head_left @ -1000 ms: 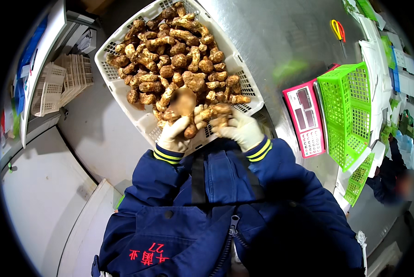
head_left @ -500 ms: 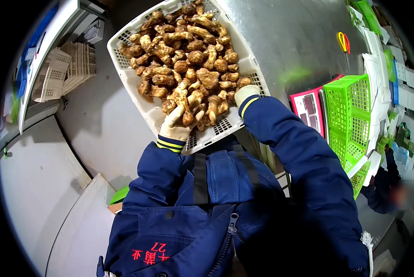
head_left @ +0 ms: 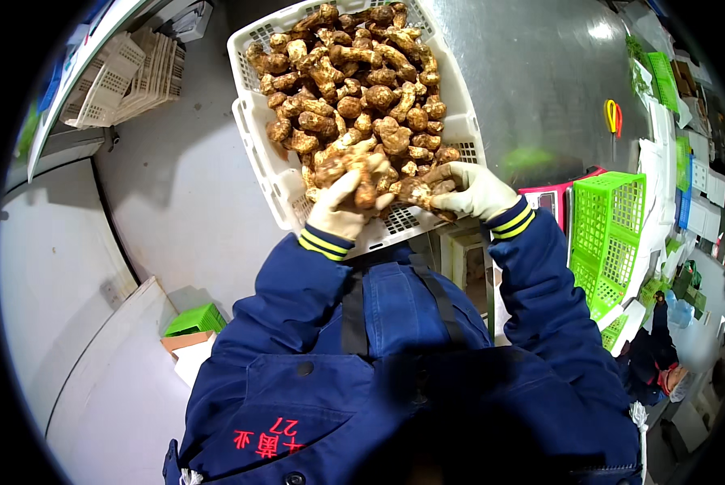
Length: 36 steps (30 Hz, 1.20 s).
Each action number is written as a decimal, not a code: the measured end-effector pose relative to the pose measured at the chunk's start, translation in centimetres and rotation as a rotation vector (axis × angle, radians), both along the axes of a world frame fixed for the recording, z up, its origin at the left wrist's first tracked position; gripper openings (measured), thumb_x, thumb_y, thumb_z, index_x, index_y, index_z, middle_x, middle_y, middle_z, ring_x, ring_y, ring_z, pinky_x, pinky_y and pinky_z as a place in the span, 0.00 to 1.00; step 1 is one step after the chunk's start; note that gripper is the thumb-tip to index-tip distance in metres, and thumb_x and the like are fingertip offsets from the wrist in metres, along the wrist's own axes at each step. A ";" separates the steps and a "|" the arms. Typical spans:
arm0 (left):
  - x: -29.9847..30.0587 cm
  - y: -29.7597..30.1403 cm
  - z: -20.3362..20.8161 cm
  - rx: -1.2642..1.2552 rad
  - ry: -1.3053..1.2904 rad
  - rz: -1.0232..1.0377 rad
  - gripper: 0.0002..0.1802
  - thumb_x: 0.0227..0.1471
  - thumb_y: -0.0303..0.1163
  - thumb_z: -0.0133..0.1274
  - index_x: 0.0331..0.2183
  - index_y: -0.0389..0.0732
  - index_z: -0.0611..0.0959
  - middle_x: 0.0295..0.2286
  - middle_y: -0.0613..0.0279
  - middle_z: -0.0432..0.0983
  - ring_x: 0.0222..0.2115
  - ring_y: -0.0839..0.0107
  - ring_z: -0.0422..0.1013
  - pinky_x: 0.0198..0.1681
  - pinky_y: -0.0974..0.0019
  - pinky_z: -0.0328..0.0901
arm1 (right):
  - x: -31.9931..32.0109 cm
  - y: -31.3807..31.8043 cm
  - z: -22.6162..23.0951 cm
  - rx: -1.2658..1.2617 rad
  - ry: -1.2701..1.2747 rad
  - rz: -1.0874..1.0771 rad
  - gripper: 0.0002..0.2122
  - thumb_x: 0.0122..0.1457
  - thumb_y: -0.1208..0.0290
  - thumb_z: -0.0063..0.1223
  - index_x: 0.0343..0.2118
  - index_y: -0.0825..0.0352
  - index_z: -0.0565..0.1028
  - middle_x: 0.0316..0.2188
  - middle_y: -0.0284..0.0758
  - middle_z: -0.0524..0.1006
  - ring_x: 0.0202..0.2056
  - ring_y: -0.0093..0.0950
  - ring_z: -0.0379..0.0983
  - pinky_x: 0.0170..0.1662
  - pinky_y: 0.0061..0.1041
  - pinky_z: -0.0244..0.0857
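Both gloved hands grip mushrooms over the crate's near edge

A pile of brown-capped mushrooms (head_left: 379, 97) fills much of a white perforated crate (head_left: 257, 133), massed toward its far edge and thinner toward the near edge. The left hand (head_left: 338, 212) is over the left part of that near edge, its fingers clamped on a blurred mushroom (head_left: 348, 163); whether it holds more than one is hard to tell. The right hand (head_left: 484, 192), by the near right corner, has its fingers clamped on a mushroom clump (head_left: 421, 192) with the thumb beneath. The two held pieces come close together; whether they touch is unclear.

The step in hand looks to be lifting and handling mushrooms individually or in small clumps. From this hold, the next move calls for an easy grip that spares caps and stems, and for the two hands to keep clear of each other above the pile.

The crate stands at the left end of a steel surface (head_left: 524, 81). Toward the surface's right edge are a pink scale (head_left: 547, 199), partly hidden, and a green basket (head_left: 606, 226) just beyond it. Scissors (head_left: 613, 117) with yellow and red handles lie farther up, near that same edge.
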State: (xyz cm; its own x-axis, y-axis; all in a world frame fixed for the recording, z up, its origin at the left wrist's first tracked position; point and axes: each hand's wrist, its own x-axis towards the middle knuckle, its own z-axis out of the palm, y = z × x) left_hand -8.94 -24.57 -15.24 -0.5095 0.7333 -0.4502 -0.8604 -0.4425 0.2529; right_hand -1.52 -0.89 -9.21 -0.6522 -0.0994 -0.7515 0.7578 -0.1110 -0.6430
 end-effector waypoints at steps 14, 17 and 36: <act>1.3 5.0 2.5 -0.009 -0.021 -0.037 0.24 0.56 0.34 0.49 0.52 0.33 0.71 0.47 0.54 0.73 0.49 0.62 0.68 0.55 0.57 0.61 | 4.9 -5.5 1.1 1.086 0.537 0.082 0.10 0.52 0.64 0.57 0.28 0.67 0.76 0.19 0.38 0.76 0.22 0.35 0.74 0.26 0.30 0.67; 1.4 4.8 2.4 0.080 -0.090 -0.096 0.26 0.56 0.35 0.48 0.54 0.35 0.69 0.48 0.52 0.72 0.51 0.59 0.66 0.56 0.54 0.60 | 5.0 -5.2 2.4 1.183 0.612 0.122 0.12 0.50 0.63 0.57 0.31 0.67 0.75 0.20 0.39 0.76 0.24 0.38 0.75 0.26 0.34 0.67; -2.1 1.7 3.8 0.016 0.078 -0.132 0.35 0.53 0.32 0.53 0.61 0.50 0.59 0.53 0.59 0.67 0.52 0.58 0.66 0.52 0.53 0.66 | 17.4 -5.3 -7.1 0.061 -0.430 -0.356 0.19 0.58 0.51 0.54 0.25 0.66 0.79 0.09 0.30 0.67 0.08 0.18 0.58 0.13 0.18 0.51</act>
State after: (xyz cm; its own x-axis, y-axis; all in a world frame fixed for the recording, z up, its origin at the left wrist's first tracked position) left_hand -11.08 -22.83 -11.43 -0.4412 0.8028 -0.4011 -0.8894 -0.3314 0.3149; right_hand 15.89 -6.20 -16.27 -0.2715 0.1224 -0.9546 0.8757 -0.3801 -0.2978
